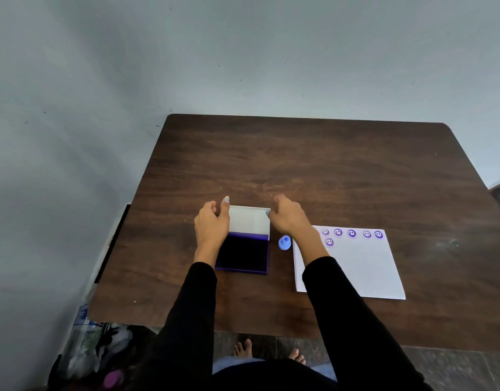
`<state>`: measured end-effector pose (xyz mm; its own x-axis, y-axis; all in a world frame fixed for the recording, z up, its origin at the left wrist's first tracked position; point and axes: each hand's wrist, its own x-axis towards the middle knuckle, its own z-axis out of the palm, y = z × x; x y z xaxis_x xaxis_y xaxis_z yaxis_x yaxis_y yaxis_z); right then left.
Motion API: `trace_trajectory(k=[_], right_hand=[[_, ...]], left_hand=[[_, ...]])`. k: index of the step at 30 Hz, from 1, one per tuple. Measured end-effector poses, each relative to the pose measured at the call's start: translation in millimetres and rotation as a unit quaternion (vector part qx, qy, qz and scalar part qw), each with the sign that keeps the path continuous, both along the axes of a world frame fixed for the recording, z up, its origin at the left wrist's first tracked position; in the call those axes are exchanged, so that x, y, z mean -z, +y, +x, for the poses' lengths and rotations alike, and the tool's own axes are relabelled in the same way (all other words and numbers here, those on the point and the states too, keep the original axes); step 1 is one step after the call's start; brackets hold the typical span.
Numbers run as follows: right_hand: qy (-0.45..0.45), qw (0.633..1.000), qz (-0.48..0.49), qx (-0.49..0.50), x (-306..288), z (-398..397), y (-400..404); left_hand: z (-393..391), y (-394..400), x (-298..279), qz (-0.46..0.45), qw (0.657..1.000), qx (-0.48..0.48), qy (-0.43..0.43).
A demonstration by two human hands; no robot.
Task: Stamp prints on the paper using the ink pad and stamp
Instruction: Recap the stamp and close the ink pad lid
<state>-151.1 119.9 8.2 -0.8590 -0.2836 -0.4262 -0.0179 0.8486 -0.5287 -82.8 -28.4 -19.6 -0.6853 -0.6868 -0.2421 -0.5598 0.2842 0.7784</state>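
The ink pad [241, 253] lies on the dark wooden table [299, 159], its dark purple pad exposed and its white-lined lid [249, 221] standing up at the back. My left hand [212, 225] holds the lid's left edge and my right hand [287, 218] holds its right top corner. A small blue stamp [284, 243] stands on the table between the ink pad and the white paper [364, 266]. The paper lies to the right and bears several purple smiley prints along its top, with one more below them.
A pale wall rises behind and to the left of the table. Bags and clutter [93, 348] sit on the floor at the table's near left corner. My bare feet [268, 352] show below the table's front edge.
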Motion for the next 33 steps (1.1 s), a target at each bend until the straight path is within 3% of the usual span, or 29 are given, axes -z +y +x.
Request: trace_trajectory(k=[3, 8, 14, 20, 25, 29, 33], right_hand=[[0.016, 0.998, 0.051, -0.025, 7.8, 8.3, -13.4], [0.040, 0.997, 0.058, -0.019, 12.6, 11.1, -22.7], [0.011, 0.998, -0.035, 0.057, 8.7, 14.7, -20.3], [0.058, 0.984, -0.119, 0.115, -6.6, 23.3, -9.4], [0.076, 0.983, -0.124, 0.116, -21.3, 38.0, 2.0], [0.024, 0.988, -0.121, 0.097, -30.6, 50.7, 10.2], [-0.070, 0.989, -0.103, 0.083, -32.9, 63.0, 13.1]], left_hand=[[-1.9, 0.0, 1.6, 0.017, 1.000, 0.008, -0.017], [-3.8, 0.0, -0.6, 0.045, 0.999, 0.008, -0.021], [-0.8, -0.5, -8.4, 0.080, 0.996, 0.004, -0.026], [12.6, -4.7, -16.3, 0.075, 0.997, -0.016, 0.016], [30.4, -6.8, -26.5, 0.039, 0.999, -0.034, 0.013], [45.1, -9.2, -35.5, 0.010, 1.000, -0.025, -0.010], [56.7, -12.2, -39.8, 0.051, 0.996, -0.028, -0.074]])
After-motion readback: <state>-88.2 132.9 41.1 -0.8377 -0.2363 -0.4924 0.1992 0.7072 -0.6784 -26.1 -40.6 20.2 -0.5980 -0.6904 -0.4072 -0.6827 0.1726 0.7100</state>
